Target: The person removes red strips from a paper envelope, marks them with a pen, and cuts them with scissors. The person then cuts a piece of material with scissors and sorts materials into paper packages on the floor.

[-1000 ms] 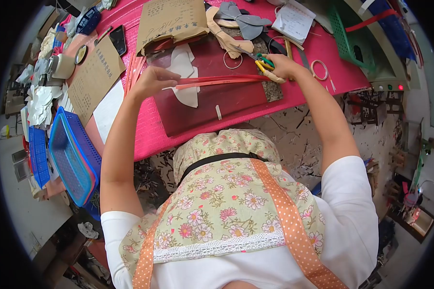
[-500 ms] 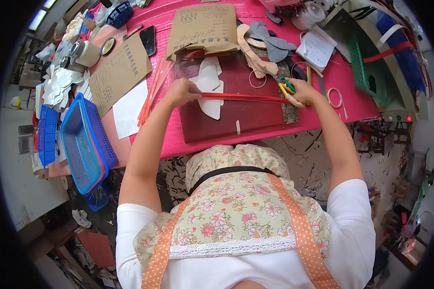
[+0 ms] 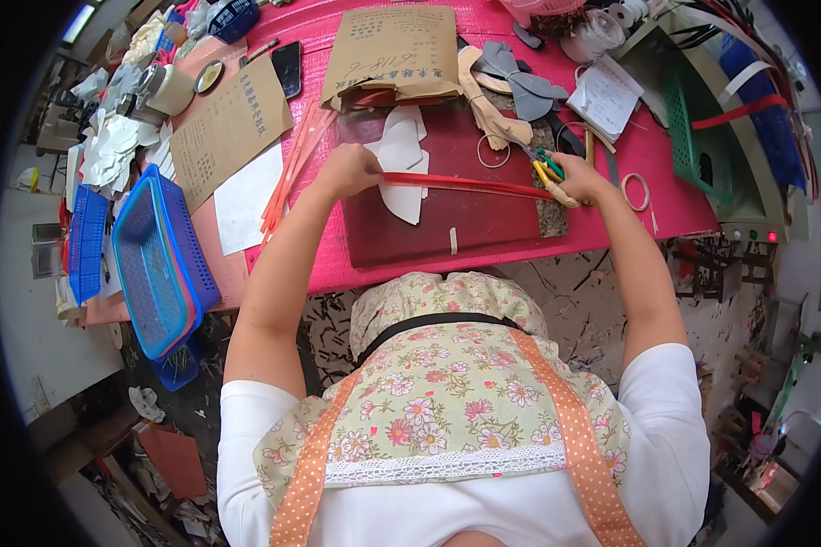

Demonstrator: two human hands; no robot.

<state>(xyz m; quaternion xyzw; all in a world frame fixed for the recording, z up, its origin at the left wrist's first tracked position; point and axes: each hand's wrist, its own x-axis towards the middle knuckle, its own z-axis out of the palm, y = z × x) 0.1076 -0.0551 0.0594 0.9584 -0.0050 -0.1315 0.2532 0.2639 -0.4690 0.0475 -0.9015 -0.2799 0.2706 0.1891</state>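
currently observed nearest the body: small white strip [image 3: 453, 241] on flat, dark red board [image 3: 401, 235]. found beyond it a long, narrow red strip [image 3: 470, 184], running across the board between both hands. holding its left end in left hand [image 3: 351, 170], with thumb and fingertips pinched closed. gripping yellow-and-green-handled scissors [image 3: 547, 168] in right hand [image 3: 582, 179], with fingers curled around handles; cannot confirm right-hand contact with the red strip. noted farther off: white cut pieces [image 3: 401, 144], then printed brown paper bag [image 3: 394, 53].
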